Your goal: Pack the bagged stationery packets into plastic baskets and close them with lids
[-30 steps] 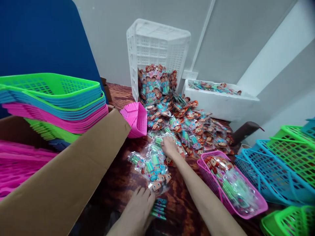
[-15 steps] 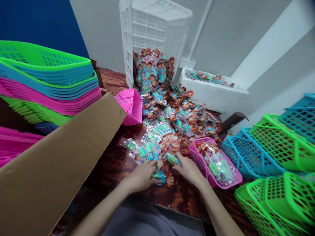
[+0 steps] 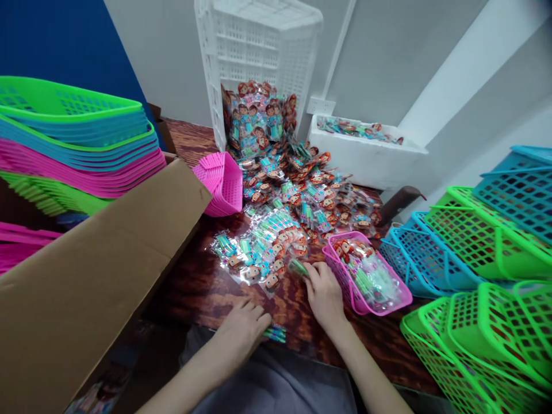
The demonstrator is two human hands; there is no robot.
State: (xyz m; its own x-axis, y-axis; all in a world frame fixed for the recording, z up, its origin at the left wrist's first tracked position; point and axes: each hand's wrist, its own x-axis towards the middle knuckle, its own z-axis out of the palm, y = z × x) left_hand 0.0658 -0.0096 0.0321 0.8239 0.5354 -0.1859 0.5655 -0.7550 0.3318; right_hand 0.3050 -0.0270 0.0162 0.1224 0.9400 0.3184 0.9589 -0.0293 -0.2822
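Note:
My left hand (image 3: pixel 244 329) lies palm down at the table's near edge, fingers closed over a small stack of clear packets (image 3: pixel 275 333) with green and blue pens. My right hand (image 3: pixel 323 292) rests beside a pink basket (image 3: pixel 390 301) filled with packets, and its fingertips pinch one packet (image 3: pixel 297 267) at the edge of a loose row of packets (image 3: pixel 263 253). A large heap of the same cartoon-face packets (image 3: pixel 310 195) spreads behind them across the dark wooden table (image 3: pixel 202 287).
A brown cardboard box flap (image 3: pixel 99 276) rises at left, with stacked green, blue and pink baskets (image 3: pixel 73 144) behind it. An upturned pink basket (image 3: pixel 219 181), a white crate (image 3: pixel 259 57) and a white foam box (image 3: pixel 366 161) stand behind. Green and blue baskets (image 3: pixel 483 253) crowd the right.
My right hand drew back from the far pile to the near row beside the pink basket. My left hand slid its small stack toward the table edge. The camera tipped down.

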